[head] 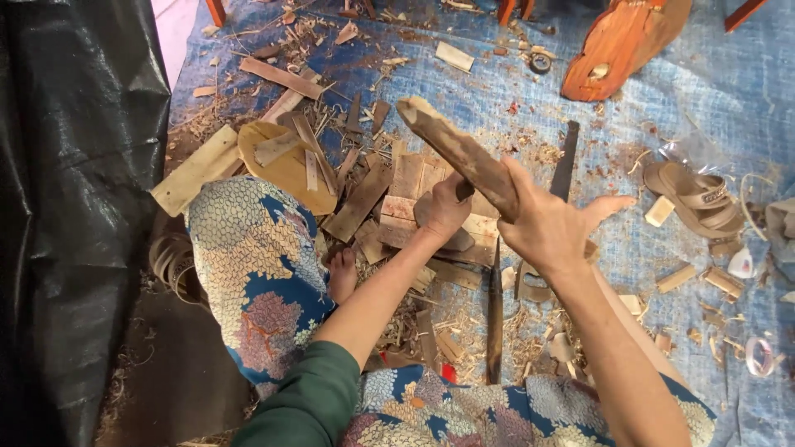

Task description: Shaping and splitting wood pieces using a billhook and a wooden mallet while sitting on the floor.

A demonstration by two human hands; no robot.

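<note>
- Head view: one rough brown wooden club (460, 153), raised above blue tarp (704, 91); right hand (551, 228) grip clamped on it.
- Left hand (443, 211) grip closed on one dark handle (464, 190).
- Two tan sandals (696, 197), far right.

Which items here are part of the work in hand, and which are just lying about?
In use:
- wooden club, gripped by the right hand
- flat wood piece under the left hand
- long dark blade lying close by

Lying about:
- pair of sandals
- orange carved wooden body
- oval wooden board
- tape roll
- wood offcuts
</note>
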